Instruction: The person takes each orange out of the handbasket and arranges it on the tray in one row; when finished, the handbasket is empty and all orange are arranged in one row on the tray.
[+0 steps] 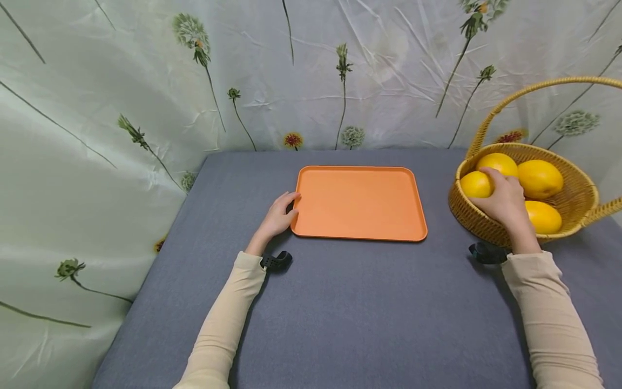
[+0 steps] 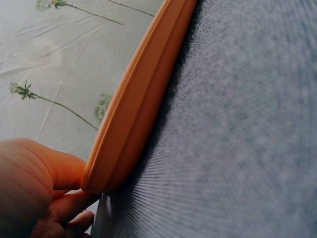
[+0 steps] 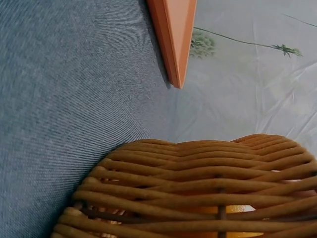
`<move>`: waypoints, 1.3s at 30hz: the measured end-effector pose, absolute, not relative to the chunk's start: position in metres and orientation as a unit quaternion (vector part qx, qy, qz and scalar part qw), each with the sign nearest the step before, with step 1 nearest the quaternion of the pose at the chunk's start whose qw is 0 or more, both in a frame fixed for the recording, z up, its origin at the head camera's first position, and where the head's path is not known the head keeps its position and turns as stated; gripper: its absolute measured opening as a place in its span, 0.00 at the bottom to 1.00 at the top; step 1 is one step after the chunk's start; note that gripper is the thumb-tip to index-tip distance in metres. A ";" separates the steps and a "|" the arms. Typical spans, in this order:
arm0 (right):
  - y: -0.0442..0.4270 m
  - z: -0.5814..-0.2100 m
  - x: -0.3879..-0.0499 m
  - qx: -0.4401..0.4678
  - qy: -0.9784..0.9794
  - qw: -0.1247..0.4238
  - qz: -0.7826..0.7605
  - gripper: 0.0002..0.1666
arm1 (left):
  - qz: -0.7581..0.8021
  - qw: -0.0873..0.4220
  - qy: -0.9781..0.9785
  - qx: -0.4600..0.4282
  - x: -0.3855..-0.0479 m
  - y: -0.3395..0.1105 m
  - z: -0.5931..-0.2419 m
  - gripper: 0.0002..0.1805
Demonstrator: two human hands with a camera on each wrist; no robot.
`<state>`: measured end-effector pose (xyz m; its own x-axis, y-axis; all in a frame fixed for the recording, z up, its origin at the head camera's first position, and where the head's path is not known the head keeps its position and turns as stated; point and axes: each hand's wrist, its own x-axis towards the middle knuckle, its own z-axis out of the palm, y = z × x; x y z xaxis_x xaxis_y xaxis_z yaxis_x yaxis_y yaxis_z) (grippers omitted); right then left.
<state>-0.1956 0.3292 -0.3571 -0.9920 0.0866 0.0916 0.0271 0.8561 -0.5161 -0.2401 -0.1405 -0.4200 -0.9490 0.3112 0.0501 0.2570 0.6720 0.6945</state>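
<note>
An orange tray (image 1: 359, 202) lies flat on the grey-blue table. At its left edge the left hand (image 1: 276, 217) touches the rim with fingers and thumb; in the left wrist view that hand (image 2: 34, 183) meets the tray's corner (image 2: 119, 144). Over at the right, the right hand (image 1: 502, 202) reaches into a wicker basket (image 1: 478, 219), its fingers and thumb curled round a yellow fruit (image 1: 475, 185) at the basket's left side. Several other yellow fruits (image 1: 540, 178) lie beside it. The basket's wall (image 3: 198, 188) hides the right hand's grip in the right wrist view.
The basket's tall arched handle (image 1: 549, 84) rises above it. Behind the table (image 1: 340, 308) hangs a pale curtain (image 1: 272, 70) with printed flowers, which also runs down the left side. A dark band (image 1: 277, 261) is on the left wrist, another (image 1: 487, 253) on the right.
</note>
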 end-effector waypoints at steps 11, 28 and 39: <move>0.331 -0.358 -0.194 -0.030 -0.951 0.111 0.286 0.44 | 0.375 0.038 0.913 0.159 -0.239 -0.142 -0.420 0.27; 0.332 -0.351 -0.191 -0.029 -0.947 0.137 0.290 0.45 | 0.365 0.072 0.915 0.156 -0.241 -0.150 -0.418 0.28; 0.330 -0.348 -0.187 -0.029 -0.943 0.143 0.298 0.46 | 0.362 0.078 0.915 0.160 -0.238 -0.154 -0.416 0.29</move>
